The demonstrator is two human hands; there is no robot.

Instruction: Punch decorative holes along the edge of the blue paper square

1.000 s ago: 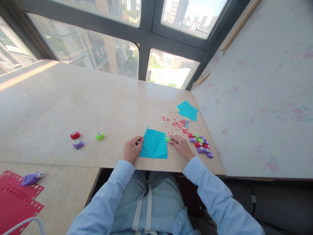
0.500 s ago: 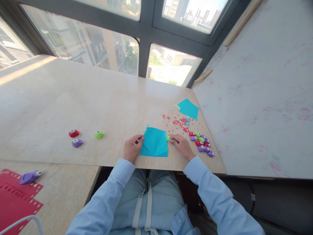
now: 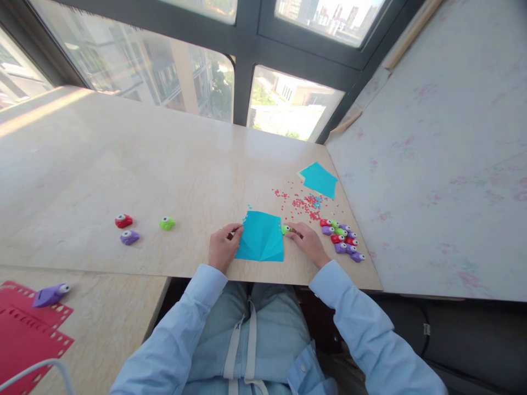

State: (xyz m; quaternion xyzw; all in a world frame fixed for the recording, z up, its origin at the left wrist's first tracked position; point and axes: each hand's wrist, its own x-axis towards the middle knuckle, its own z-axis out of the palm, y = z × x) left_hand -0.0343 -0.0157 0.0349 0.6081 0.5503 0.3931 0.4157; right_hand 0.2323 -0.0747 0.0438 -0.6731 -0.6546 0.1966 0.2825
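Note:
A blue sheet of paper (image 3: pixel 261 237) with creases lies in front of me, small holes punched along its upper left and right edges. My left hand (image 3: pixel 224 246) pinches its left edge between thumb and fingers. In my right hand (image 3: pixel 307 241) is a small green craft punch (image 3: pixel 287 229), held closed-fingered at the paper's right edge. Whether the punch's slot is around the edge or only beside it, I cannot tell. A few blue punched bits (image 3: pixel 250 207) lie just above the sheet's top left corner.
Red and blue confetti (image 3: pixel 307 204) is scattered beyond my right hand, near more blue paper (image 3: pixel 320 180). Several coloured punches (image 3: pixel 341 239) cluster at right. Further left sit red (image 3: pixel 123 221), purple (image 3: pixel 130 237) and green (image 3: pixel 167 223) punches. Red punched sheets (image 3: pixel 31 340) bear a purple punch (image 3: pixel 51 295).
The view has tilted slightly. Both hands, the blue sheet and the green punch keep nearly the same places relative to each other.

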